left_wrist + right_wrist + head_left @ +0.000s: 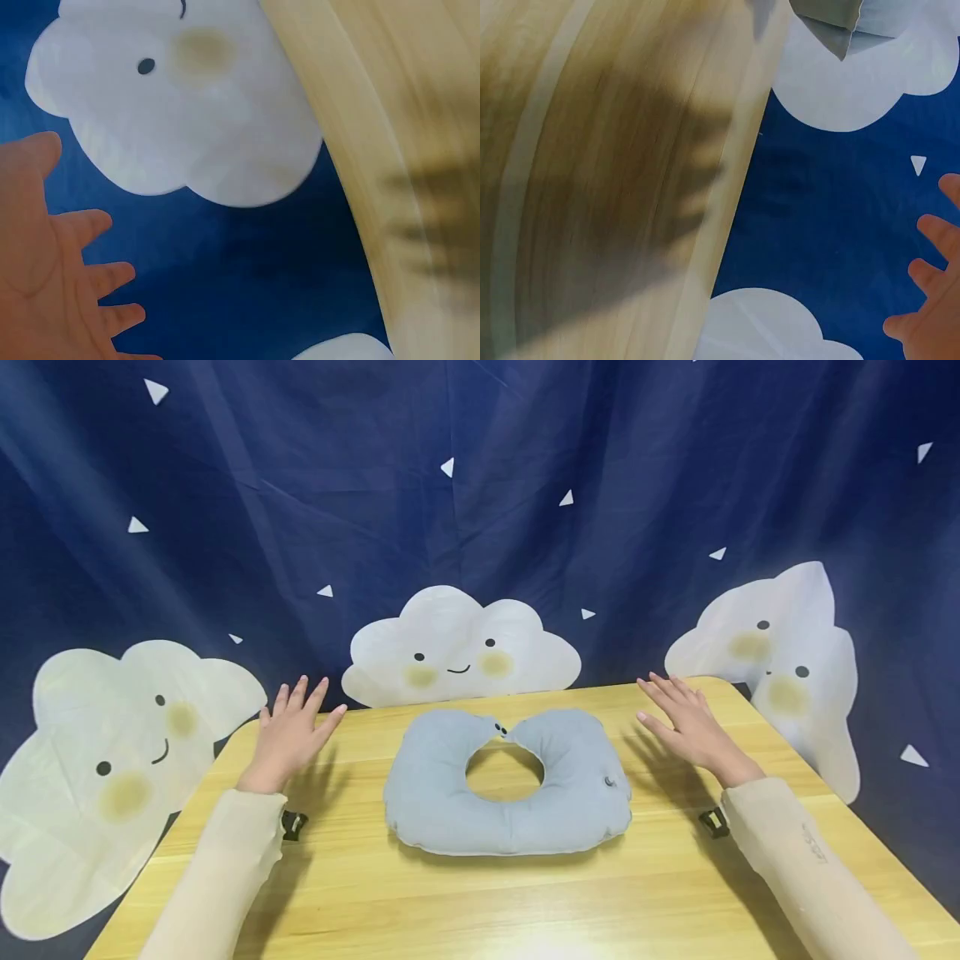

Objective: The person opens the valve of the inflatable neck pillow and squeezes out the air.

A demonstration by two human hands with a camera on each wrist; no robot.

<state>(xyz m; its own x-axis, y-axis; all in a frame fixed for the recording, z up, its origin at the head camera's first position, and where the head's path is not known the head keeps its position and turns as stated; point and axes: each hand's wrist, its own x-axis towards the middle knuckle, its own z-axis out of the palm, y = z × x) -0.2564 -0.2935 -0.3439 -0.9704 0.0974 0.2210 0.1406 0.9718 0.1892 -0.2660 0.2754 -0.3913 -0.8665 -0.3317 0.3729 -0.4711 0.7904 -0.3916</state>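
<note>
A grey-blue inflated neck pillow (450,818) lies on the wooden table with its round opening in the middle. Its two ends meet at the far side, where small dark snaps (501,728) show, and a small valve (609,781) sits on its right part. To the left of the pillow, my left hand (291,737) is held over the table, fingers straight and spread. On the other side my right hand (693,731) hovers with its fingers extended, apart from the pillow. Neither hand holds anything. Both wrist views show spread fingertips and hand shadows on the wood.
The wooden table (337,893) has rounded far corners. Behind it hangs a dark blue curtain (375,485) printed with white smiling clouds and small triangles. A small black clip-like piece (294,825) is at the left cuff, and another (714,822) at the right cuff.
</note>
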